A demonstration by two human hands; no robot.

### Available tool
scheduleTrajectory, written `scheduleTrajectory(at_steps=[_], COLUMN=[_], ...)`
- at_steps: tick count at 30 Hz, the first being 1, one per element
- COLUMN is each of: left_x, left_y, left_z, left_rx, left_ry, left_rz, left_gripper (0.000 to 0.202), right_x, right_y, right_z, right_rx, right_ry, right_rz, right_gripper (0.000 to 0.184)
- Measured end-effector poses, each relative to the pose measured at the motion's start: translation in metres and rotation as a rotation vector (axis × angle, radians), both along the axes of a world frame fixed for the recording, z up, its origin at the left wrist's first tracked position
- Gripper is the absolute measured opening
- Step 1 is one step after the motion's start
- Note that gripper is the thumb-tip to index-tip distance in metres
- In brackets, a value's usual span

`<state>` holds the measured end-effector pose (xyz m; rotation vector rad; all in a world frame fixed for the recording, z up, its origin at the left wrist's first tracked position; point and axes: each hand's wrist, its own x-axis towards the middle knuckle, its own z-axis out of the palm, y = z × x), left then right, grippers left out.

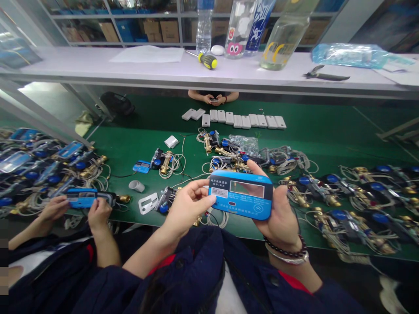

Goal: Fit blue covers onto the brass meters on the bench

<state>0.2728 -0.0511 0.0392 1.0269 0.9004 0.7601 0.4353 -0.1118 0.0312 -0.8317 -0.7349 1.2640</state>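
I hold a blue meter faceplate (240,195) with a small display window and a label in front of me, over the near edge of the green table (327,135). My right hand (281,213) wraps round its right end from behind. My left hand (186,205) pinches its left edge, with the thumb on the front face. Right behind the faceplate lie meter bodies with brass fittings and coiled white wires (225,157).
A co-worker at my left holds another blue meter (81,198) in both hands. Across the table a person's hands hold a phone (214,99). White plastic covers (238,120) lie in a row. More wired meters fill the right (360,192) and left (39,161). The shelf above holds bottles and a screwdriver (206,59).
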Motion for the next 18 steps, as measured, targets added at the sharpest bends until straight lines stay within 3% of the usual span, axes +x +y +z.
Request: scheduleTrajectory(at_steps=[3, 6, 9, 11, 13, 15, 17, 18], left_x=[0.002, 0.003, -0.002, -0.008, -0.015, -0.026, -0.042, -0.052], left_y=[0.005, 0.009, 0.011, 0.009, 0.005, 0.001, 0.001, 0.003], left_z=[-0.008, -0.018, -0.03, -0.042, -0.06, -0.085, -0.116, -0.132], left_rx=[0.094, 0.273, 0.369, 0.382, 0.378, 0.313, 0.214, 0.182], left_ry=[0.128, 0.298, 0.404, 0.444, 0.455, 0.382, 0.318, 0.345], left_rz=[0.041, 0.128, 0.2, 0.218, 0.165, 0.047, 0.038, 0.11], left_gripper=[0.019, 0.011, 0.011, 0.013, 0.014, 0.029, 0.052, 0.058], right_x=[0.0, 0.0, 0.003, 0.009, 0.015, 0.022, 0.03, 0.034], right_y=[-0.002, -0.002, 0.004, 0.012, 0.019, 0.023, 0.024, 0.024], right_z=[-0.004, -0.009, -0.023, -0.04, -0.061, -0.083, -0.101, -0.107], right_rx=[0.019, 0.013, -0.094, -0.2, -0.282, -0.326, -0.356, -0.368], right_ry=[-0.121, -0.381, -0.556, -0.574, -0.636, -0.786, -0.936, -0.979], right_rz=[-0.02, -0.082, -0.104, -0.087, -0.059, -0.082, -0.233, -0.339], right_gripper=[0.065, 0.07, 0.085, 0.079, 0.055, 0.041, 0.038, 0.037])
